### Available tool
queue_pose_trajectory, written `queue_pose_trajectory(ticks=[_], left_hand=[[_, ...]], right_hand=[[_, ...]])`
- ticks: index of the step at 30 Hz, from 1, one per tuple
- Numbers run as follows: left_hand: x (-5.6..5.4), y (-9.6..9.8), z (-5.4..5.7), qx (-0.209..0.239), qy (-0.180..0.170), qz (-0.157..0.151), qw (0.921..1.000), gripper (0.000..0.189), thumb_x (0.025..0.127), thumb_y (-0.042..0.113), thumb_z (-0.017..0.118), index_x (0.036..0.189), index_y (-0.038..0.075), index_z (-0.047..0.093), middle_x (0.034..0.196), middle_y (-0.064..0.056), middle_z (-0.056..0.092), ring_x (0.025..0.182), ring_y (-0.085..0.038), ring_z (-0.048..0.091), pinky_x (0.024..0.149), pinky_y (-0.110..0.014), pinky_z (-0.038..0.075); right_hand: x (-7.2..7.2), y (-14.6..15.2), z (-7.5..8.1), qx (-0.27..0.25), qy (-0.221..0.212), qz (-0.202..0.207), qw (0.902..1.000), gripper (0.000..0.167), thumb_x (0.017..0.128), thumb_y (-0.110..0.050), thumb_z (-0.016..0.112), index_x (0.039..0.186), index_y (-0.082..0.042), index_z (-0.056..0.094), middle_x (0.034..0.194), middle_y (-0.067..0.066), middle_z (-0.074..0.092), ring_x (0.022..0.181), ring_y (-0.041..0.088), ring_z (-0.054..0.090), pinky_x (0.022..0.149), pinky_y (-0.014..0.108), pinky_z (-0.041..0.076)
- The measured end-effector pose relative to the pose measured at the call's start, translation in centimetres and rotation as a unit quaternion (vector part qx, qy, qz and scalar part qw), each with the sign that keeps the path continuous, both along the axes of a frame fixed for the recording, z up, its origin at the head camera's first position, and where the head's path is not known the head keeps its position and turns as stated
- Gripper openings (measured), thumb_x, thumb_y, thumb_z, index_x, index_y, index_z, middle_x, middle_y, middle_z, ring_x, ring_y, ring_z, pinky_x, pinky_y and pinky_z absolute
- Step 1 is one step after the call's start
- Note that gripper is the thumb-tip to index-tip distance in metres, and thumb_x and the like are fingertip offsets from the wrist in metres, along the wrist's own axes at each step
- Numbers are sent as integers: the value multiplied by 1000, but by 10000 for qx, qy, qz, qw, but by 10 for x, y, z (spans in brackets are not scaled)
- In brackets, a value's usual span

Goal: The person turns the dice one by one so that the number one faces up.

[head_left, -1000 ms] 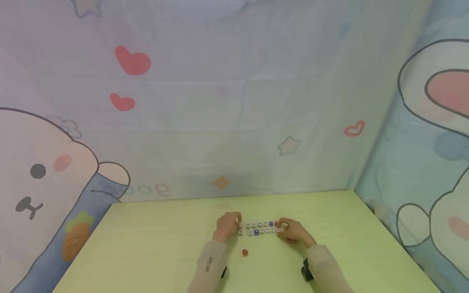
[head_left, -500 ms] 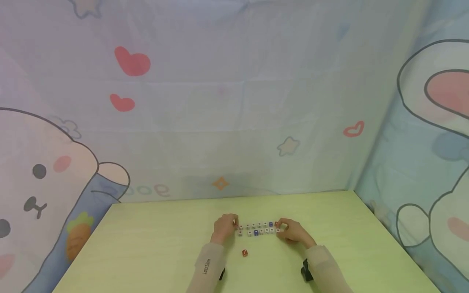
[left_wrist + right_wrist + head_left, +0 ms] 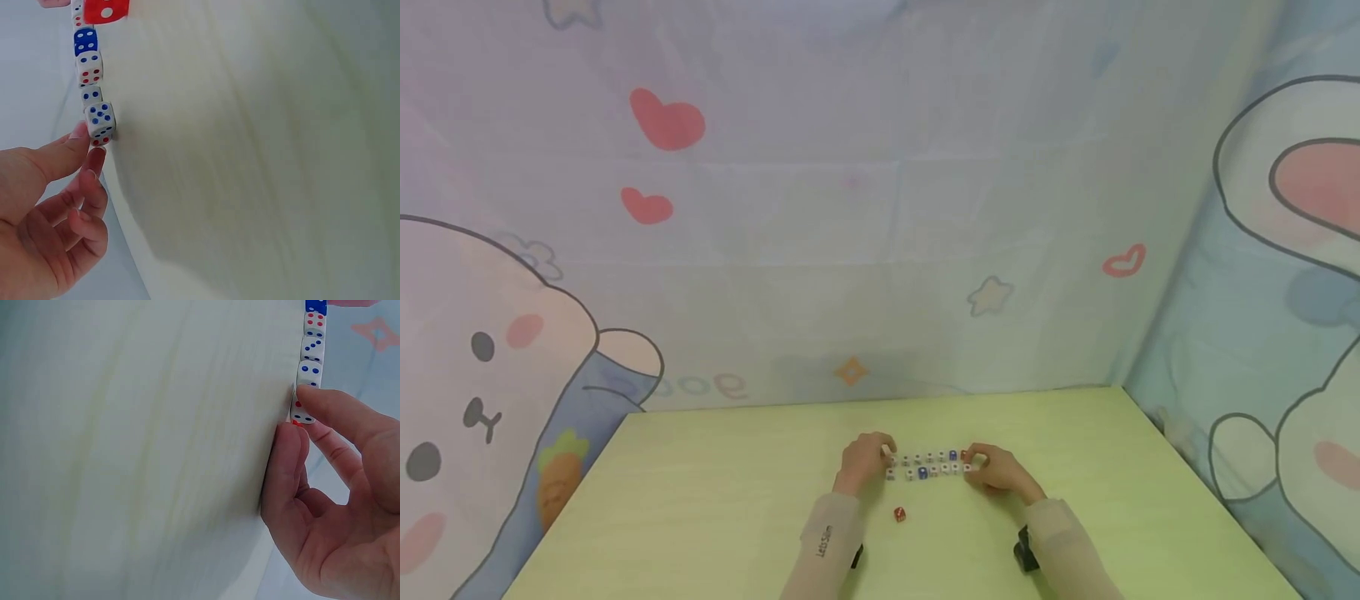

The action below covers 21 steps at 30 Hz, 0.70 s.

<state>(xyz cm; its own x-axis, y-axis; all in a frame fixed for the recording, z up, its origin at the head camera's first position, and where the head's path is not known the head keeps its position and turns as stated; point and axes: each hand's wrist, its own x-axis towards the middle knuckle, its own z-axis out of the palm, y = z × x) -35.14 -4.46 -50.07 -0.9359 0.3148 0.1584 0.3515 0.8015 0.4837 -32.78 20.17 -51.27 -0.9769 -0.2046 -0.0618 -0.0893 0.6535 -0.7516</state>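
Two rows of small dice lie across the table, mostly white with a few blue and red. At their left end is my left hand (image 3: 862, 462); its thumb and a curved finger pinch at a white die (image 3: 100, 119), with part of the contact hidden. My right hand (image 3: 997, 468) is at the other end, curled fingertips gripping a white die (image 3: 302, 414). A bit of red die (image 3: 297, 423) shows between these fingers. The near row has a blue die (image 3: 922, 473), the far row another blue die (image 3: 952, 455). In the near row, a gap follows the leftmost die.
A single red die (image 3: 899, 514) lies apart, nearer the body. The pale yellow-green table (image 3: 715, 500) ends at a patterned cloth backdrop (image 3: 880, 250) behind and at the sides. Dark wrist devices (image 3: 1026, 550) show under the sleeves.
My left hand shifts slightly left and towards me, then returns to the far row's left end. My right hand stays put at the right end.
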Motion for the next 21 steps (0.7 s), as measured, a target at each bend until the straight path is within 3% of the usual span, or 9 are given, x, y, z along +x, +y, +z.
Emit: queue_pose_trajectory(ticks=[14,21], left_hand=[[1,0,-1,-119,91,120,9998,15,76,10,67,91,10,68,82,-8,68,70,-20,62,56,-32,46],[4,-3,9,-184,419,-12,9989,22,75,4,65,96,10,66,80,-7,68,68,-17,62,52,-28,45]], right_hand=[[-1,1,-2,8,59,31,10000,13,79,-11,63,91,-10,58,47,-3,40,41,7,35,43,20,31],[0,1,-1,33,34,11,10000,13,79,-10,63,91,-9,57,48,-4,40,42,7,35,43,20,31]])
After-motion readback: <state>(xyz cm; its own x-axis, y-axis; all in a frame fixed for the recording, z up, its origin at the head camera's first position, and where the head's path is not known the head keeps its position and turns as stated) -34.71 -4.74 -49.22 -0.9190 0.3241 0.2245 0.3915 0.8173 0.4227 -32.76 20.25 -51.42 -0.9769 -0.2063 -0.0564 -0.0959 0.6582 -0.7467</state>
